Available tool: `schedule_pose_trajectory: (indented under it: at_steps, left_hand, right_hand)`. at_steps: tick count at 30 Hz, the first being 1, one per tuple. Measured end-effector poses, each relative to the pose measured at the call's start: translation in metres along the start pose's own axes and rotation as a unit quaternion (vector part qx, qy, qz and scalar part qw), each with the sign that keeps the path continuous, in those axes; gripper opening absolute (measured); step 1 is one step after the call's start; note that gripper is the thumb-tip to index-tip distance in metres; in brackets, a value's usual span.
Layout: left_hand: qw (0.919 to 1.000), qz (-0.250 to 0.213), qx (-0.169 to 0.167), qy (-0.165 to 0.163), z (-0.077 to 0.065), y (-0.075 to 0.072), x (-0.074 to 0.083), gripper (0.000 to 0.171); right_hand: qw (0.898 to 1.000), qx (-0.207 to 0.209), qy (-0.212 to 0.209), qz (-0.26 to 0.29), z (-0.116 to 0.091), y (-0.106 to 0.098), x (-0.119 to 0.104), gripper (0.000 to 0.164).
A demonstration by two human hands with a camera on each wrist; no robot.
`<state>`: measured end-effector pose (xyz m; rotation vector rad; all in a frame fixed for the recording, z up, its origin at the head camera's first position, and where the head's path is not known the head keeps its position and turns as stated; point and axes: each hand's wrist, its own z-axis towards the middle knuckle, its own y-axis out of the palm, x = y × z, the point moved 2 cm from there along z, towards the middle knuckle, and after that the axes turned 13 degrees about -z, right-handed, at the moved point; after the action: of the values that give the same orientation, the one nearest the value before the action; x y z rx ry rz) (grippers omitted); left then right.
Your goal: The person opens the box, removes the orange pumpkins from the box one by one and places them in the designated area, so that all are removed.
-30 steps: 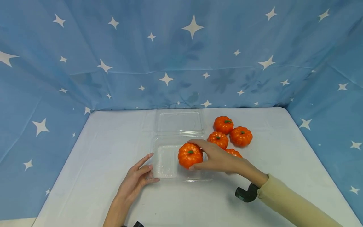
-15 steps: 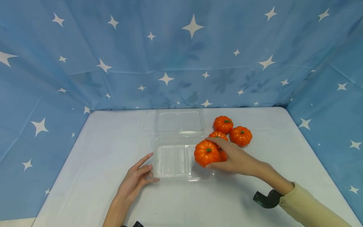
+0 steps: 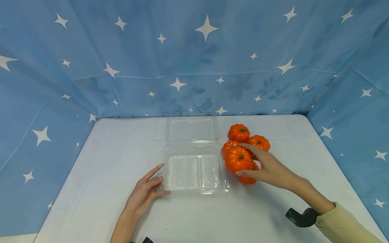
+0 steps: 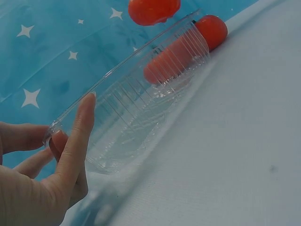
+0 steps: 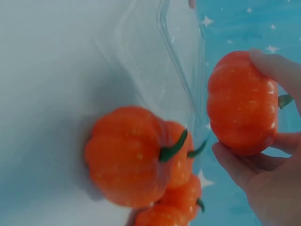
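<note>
My right hand (image 3: 273, 168) holds a small orange toy pumpkin (image 3: 238, 160) with a green stem, thumb on one side and fingers on the other. In the right wrist view this pumpkin (image 5: 242, 103) hangs in the air above the other pumpkins (image 5: 127, 157). A clear plastic clamshell container (image 3: 182, 173) lies with its lid (image 3: 192, 130) folded back on the table. At the container's left side, my left hand (image 3: 146, 192) grips the near corner. The left wrist view has its thumb (image 4: 81, 125) along the wall and fingers at the rim.
Several pumpkins sit right of the container: a back one (image 3: 239, 133), a right one (image 3: 259, 142), and two partly hidden behind the held pumpkin and my right hand. A white cloth (image 3: 106, 162) covers the table. A blue star-patterned curtain (image 3: 194, 60) surrounds it.
My right hand has carried the pumpkin rightward from above the container to over the other pumpkins. The left hand stays at the container's corner.
</note>
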<state>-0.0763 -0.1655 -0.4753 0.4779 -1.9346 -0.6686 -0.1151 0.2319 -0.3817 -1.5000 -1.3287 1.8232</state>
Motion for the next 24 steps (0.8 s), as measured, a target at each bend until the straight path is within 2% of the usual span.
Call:
schedule_pose_trajectory:
  at_steps: [9, 18, 24]
  left_hand:
    - [0.9999, 0.007, -0.008, -0.001, 0.001, -0.001, 0.001, 0.064]
    - [1.0000, 0.007, -0.003, -0.001, 0.000, 0.000, 0.002, 0.064]
    - [0.9999, 0.007, -0.013, -0.002, 0.000, 0.000, 0.002, 0.066]
  right_hand:
    - [0.999, 0.014, 0.028, -0.015, -0.013, -0.012, 0.019, 0.084]
    - [0.998, 0.017, 0.056, -0.019, -0.023, -0.016, 0.036, 0.088]
    - [0.997, 0.018, 0.077, -0.019, -0.027, -0.017, 0.048, 0.089]
